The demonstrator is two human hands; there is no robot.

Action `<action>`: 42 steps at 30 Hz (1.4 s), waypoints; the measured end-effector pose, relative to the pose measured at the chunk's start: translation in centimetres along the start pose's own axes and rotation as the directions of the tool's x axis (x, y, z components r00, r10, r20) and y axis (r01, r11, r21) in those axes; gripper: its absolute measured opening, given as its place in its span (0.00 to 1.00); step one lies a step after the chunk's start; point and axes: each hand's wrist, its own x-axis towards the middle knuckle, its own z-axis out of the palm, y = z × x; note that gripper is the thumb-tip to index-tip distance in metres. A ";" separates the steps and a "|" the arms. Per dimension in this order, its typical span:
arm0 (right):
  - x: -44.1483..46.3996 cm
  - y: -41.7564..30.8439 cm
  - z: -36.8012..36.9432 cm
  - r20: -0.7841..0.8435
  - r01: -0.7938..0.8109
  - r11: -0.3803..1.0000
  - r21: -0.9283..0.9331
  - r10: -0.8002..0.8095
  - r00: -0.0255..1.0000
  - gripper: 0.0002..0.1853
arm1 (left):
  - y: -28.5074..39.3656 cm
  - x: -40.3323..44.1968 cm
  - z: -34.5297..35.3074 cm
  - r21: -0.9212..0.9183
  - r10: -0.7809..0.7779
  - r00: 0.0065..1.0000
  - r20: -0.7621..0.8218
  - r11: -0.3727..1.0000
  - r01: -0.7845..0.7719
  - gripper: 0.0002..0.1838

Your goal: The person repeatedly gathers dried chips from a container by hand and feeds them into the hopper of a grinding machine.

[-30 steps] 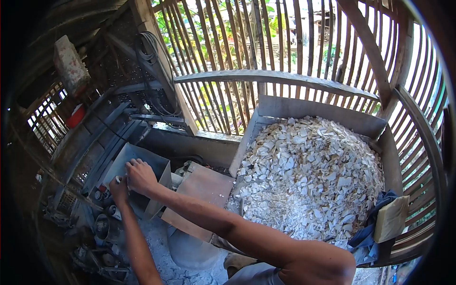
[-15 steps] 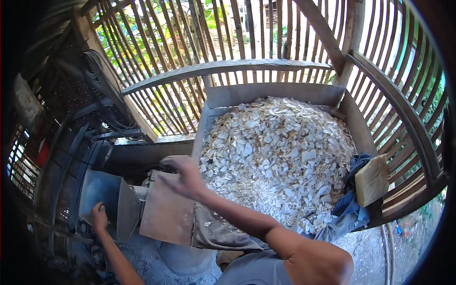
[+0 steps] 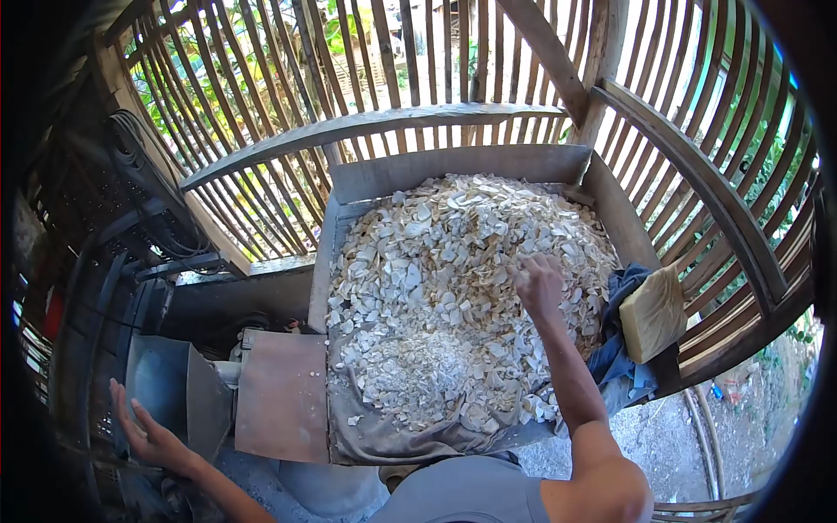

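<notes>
A large heap of dry, off-white chips (image 3: 418, 261) fills a wooden bin, with finer, powdery bits toward its near side. My right hand (image 3: 538, 286) is over the right part of the heap, fingers apart and bent down toward the chips; whether the fingertips touch them is hard to see. At the lower left stands a grey metal hopper (image 3: 205, 392) with a wide mouth. Beside its near left edge is my left hand (image 3: 150, 438), fingers stretched and thumb spread, with nothing in it.
A flat brownish board (image 3: 283, 397) lies between hopper and bin. Dark cloth (image 3: 410, 446) drapes the bin's near edge. At the right are a blue cloth (image 3: 615, 349) and a yellowish foam block (image 3: 654, 314). A slatted wooden wall (image 3: 375, 131) encloses the back and right.
My right hand has swung from above the board to the right, over the heap. My left hand has come off the hopper's mouth and spread its fingers. The view has shifted right.
</notes>
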 end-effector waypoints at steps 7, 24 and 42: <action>3.5 -1.2 4.4 0.113 -0.056 0.983 -0.176 0.076 0.991 0.14 | 9.4 -6.0 1.4 -0.239 -0.215 0.973 -0.078 0.952 0.192 0.15; -2.5 0.6 -4.0 0.467 -0.575 0.299 0.762 0.363 0.807 0.08 | 17.1 -20.1 9.7 -0.447 -0.207 0.692 0.692 0.629 0.636 0.09; -2.6 4.9 -18.2 -0.201 0.231 -0.114 0.966 0.230 0.952 0.39 | 20.2 -26.4 12.6 -0.352 0.209 0.355 0.911 0.843 0.408 0.44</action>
